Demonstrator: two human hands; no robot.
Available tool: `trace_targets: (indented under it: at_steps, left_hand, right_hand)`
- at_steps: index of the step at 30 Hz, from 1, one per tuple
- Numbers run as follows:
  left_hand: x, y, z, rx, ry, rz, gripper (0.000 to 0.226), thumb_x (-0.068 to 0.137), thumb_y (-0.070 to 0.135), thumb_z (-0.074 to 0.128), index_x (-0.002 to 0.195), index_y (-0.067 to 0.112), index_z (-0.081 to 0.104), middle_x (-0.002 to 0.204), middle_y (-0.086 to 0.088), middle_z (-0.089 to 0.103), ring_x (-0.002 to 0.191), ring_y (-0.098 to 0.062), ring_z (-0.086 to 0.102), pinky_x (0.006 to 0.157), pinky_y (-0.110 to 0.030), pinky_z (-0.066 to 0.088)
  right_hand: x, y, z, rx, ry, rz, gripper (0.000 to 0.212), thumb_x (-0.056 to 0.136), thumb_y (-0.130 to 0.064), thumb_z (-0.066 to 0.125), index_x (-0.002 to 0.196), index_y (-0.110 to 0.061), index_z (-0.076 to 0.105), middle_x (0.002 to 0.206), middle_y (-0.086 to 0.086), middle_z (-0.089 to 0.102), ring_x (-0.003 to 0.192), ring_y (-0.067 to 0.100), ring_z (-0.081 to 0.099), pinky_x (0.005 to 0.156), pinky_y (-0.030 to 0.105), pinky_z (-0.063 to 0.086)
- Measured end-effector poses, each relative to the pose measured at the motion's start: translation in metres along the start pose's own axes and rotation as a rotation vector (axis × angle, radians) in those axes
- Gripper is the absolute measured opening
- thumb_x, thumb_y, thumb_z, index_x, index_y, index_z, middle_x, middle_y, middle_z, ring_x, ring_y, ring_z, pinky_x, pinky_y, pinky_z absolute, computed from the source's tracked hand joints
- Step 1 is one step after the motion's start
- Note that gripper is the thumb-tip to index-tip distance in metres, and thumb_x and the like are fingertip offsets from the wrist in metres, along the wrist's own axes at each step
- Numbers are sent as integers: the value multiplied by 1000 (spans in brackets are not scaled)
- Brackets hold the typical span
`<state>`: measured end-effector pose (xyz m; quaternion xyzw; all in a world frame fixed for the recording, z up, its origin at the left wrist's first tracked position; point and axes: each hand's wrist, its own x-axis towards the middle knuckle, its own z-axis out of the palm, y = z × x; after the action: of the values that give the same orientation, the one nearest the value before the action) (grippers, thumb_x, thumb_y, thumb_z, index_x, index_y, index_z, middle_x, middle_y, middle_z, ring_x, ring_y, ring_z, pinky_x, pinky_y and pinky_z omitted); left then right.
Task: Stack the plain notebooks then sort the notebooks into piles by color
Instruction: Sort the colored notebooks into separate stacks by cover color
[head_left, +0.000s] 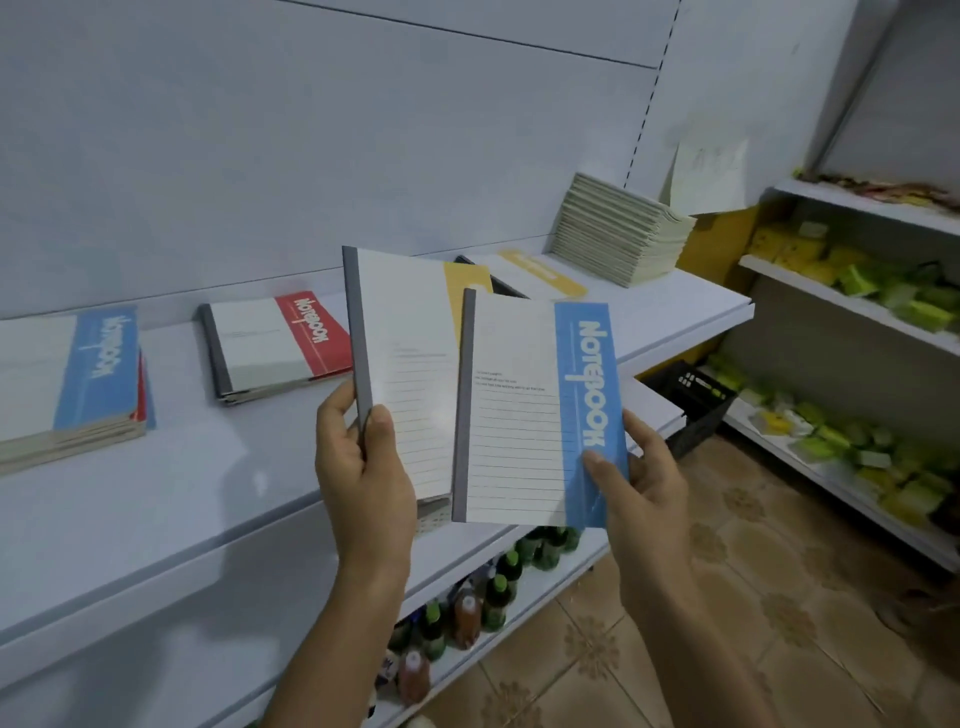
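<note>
My left hand grips a yellow-banded notebook by its grey spine, held upright above the white shelf. My right hand pinches the lower right edge of a blue-banded notebook, which overlaps the front of the yellow one. On the shelf lie a pile topped by a blue-banded notebook at the far left, a small pile topped by a red-banded notebook, and a yellow-banded notebook further back. A tall stack of plain notebooks stands at the shelf's back right.
Below the shelf, a lower shelf holds several bottles with green caps. A dark crate sits on the floor at the right. Side shelves on the right carry yellow and green packets. The floor is tiled.
</note>
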<state>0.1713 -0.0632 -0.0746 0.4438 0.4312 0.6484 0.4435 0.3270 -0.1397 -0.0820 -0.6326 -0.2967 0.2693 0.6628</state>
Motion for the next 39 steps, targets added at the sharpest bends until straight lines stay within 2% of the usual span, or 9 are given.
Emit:
trace_targets:
  at_steps: [5, 11, 13, 17, 24, 27, 29, 35, 39]
  left_hand:
    - [83, -15, 31, 23, 143, 62, 24, 98, 11, 43, 115, 27, 51, 111, 7, 64, 100, -5, 61, 81, -22, 48]
    - [183, -27, 40, 98, 291, 43, 23, 97, 14, 42, 113, 29, 49, 111, 0, 65, 97, -18, 63, 72, -46, 57]
    - [197, -31, 44, 105, 299, 20, 22, 98, 16, 41, 115, 28, 49, 109, 2, 65, 89, -13, 64, 58, -39, 58]
    - [212, -35, 50, 109, 301, 44, 23, 98, 12, 43, 115, 25, 52, 108, 7, 66, 97, -6, 63, 80, -32, 54]
    - [218, -34, 60, 87, 316, 49, 24, 98, 11, 44, 117, 22, 54, 104, 12, 67, 92, 1, 64, 72, -19, 51]
    - [210, -39, 75, 81, 303, 38, 25, 98, 11, 46, 119, 20, 56, 102, 12, 69, 94, -3, 65, 79, -26, 54]
    - [205, -44, 91, 83, 309, 35, 25, 97, 8, 46, 117, 18, 57, 94, 17, 70, 90, 1, 65, 76, -18, 54]
    - [191, -54, 145, 154, 366, 23, 27, 97, 9, 45, 113, 25, 59, 95, 18, 70, 88, 3, 65, 62, -10, 50]
    - [187, -59, 187, 137, 439, 72, 25, 96, 7, 44, 103, 27, 58, 83, 26, 69, 82, 5, 65, 59, -10, 49]
  right_hand:
    - [82, -7, 36, 15, 13, -50, 42, 93, -19, 57, 123, -46, 48, 99, -10, 67, 88, 14, 66, 74, 39, 55]
    - [187, -12, 88, -36, -30, -16, 43, 94, -13, 56, 132, -33, 48, 94, -8, 64, 77, 8, 60, 59, 24, 45]
    - [215, -12, 108, -73, -86, -8, 45, 94, -11, 56, 134, -30, 48, 96, -4, 64, 78, 8, 60, 57, 21, 44]
    - [261, -10, 141, -157, -210, 9, 48, 93, -9, 57, 137, -26, 48, 114, 2, 65, 85, 13, 64, 64, 22, 47]
    - [308, 13, 172, -613, -363, -102, 46, 93, -15, 55, 138, -18, 46, 130, 6, 57, 109, 24, 57, 88, 36, 48]
    - [311, 23, 174, -770, -383, -225, 44, 92, -10, 53, 136, -10, 48, 130, 11, 57, 115, 29, 53, 87, 31, 40]
    - [314, 29, 172, -812, -436, -304, 43, 91, -9, 53, 134, -6, 48, 133, 13, 53, 121, 29, 48, 89, 30, 37]
    - [330, 27, 149, -725, -642, -482, 47, 95, -13, 52, 141, -12, 42, 153, 5, 28, 142, 18, 23, 108, 23, 23]
    - [364, 16, 116, -457, -693, -452, 35, 96, -14, 51, 130, -19, 54, 130, -2, 58, 121, 11, 51, 101, 20, 38]
